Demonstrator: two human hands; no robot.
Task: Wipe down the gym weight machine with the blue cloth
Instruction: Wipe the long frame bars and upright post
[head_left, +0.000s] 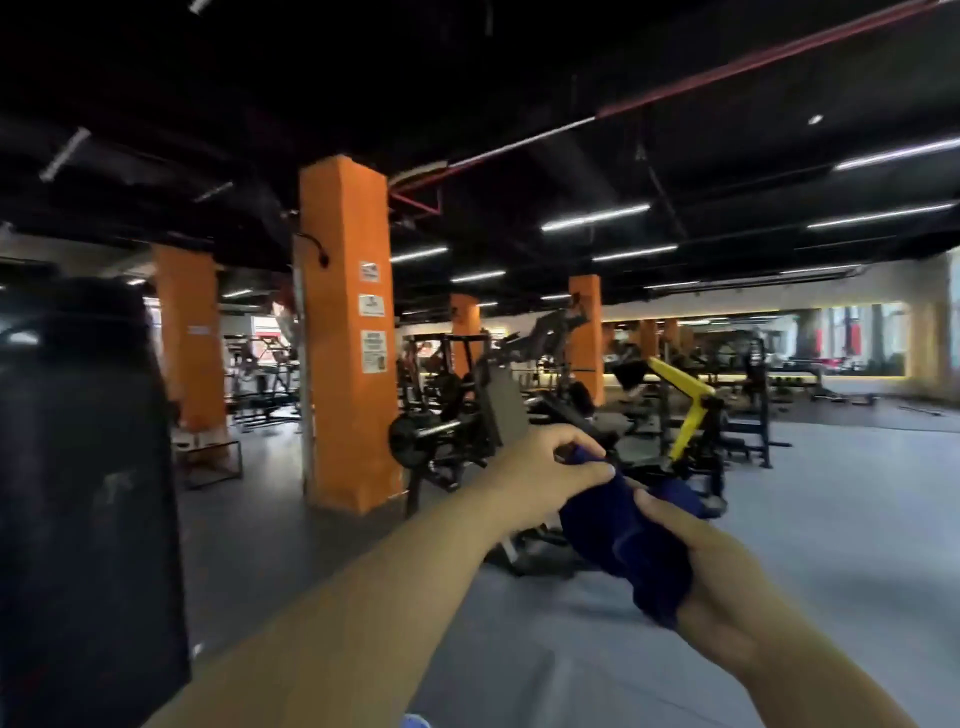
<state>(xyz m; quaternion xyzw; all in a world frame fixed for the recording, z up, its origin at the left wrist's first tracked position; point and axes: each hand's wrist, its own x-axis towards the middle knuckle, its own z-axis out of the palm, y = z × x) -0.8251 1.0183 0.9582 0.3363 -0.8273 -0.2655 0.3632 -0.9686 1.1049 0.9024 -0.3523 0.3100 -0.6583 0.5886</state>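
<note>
I hold a dark blue cloth (628, 535) bunched up in front of me with both hands. My left hand (545, 470) pinches its upper end between thumb and fingers. My right hand (722, 577) grips the lower part, with the thumb lying over the fabric. Behind the cloth stands a black weight machine (457, 431) with plates on a bar and a grey pad. A black machine with yellow arms (685, 410) stands just to its right. Neither hand touches a machine.
A large black padded piece of equipment (78, 493) fills the left edge close to me. An orange pillar (348, 332) stands left of the machines, with more pillars and racks behind. Grey floor (841, 509) stretches to the right toward a mirrored wall.
</note>
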